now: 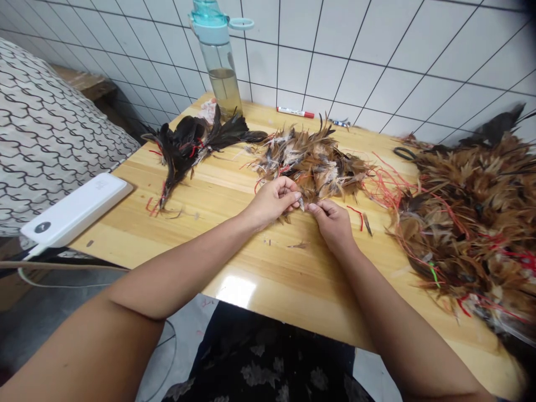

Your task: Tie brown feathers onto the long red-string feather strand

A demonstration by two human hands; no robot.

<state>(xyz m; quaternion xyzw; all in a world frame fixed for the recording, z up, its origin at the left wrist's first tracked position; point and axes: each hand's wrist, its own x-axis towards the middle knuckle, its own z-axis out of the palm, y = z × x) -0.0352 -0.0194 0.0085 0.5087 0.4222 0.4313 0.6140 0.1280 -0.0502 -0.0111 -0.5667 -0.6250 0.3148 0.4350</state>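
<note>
feather, small and pale: pinched between thumb and fingers of my left hand, just above the table and in front of the middle brown pile. on my right hand, thumb and forefinger are closed together just beside the feather; whether they grip any part of it, or a strand, i cannot tell. beside my right hand, on the wood: a short red thread and a small dark feather, near each other. the middle pile mixes brown with pale grey; red strings trail from its right side toward a larger brown heap at the right of the table. to the left, well apart from my hands, lies a dark bundle of near-black feathers with red ties. behind that bundle: an upright bottle, blue-lidded, part filled with yellowish liquid. a red-and-white marker lies near the tiled wall. white power bank at the left table edge, cable attached.
</note>
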